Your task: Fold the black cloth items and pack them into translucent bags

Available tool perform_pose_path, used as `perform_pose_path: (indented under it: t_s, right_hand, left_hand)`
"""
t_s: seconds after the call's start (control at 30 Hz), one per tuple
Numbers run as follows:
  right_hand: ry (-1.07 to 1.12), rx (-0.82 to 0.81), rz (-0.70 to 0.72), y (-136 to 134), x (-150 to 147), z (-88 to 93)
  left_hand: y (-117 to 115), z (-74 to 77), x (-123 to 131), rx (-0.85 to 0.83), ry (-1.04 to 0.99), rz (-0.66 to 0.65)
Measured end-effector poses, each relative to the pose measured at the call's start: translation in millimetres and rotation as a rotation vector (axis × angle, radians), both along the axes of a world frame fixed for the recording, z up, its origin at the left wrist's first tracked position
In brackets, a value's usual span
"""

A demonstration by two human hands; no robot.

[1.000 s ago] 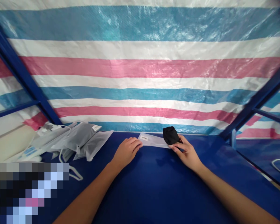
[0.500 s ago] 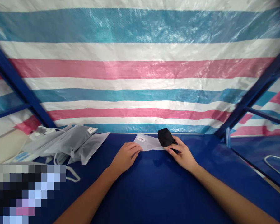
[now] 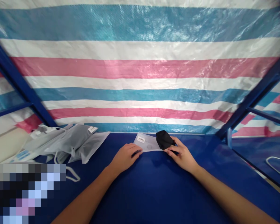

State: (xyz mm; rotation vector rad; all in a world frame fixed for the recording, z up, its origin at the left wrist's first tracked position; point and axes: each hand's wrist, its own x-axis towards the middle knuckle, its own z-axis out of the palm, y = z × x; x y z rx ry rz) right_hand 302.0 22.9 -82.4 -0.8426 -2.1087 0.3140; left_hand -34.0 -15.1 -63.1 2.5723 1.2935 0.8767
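Observation:
A flat frosted plastic bag (image 3: 150, 143) with a small white barcode label lies near the back edge of the blue surface. The fingertips and thumb of my left hand (image 3: 126, 157) close on its near left corner. My right hand (image 3: 183, 155) grips a bunched black cloth item (image 3: 163, 140), with the fingers behind it and the thumb in front. The black cloth sits over the right end of the bag, hiding that end. Whether my right fingertips also pinch the bag, I cannot make out.
Several frosted bags with dark contents (image 3: 77, 140) are piled at the left, with a white cable (image 3: 72, 174) by them. Blue metal bars (image 3: 245, 105) slope on both sides. A striped plastic sheet (image 3: 140, 68) hangs behind. The lower left corner is pixelated.
The black cloth has shifted slightly left and down over the bag. My left fingers have spread a little near the bag's corner. The camera view has moved slightly.

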Motion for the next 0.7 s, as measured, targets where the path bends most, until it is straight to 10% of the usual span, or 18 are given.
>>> perform_pose_path:
  t_s: [0.7]
  right_hand:
    - [-0.002, -0.021, 0.002, -0.5, 0.2, 1.0]
  left_hand:
    - [7.4, 12.4, -23.1, -0.342, -0.174, -0.078]
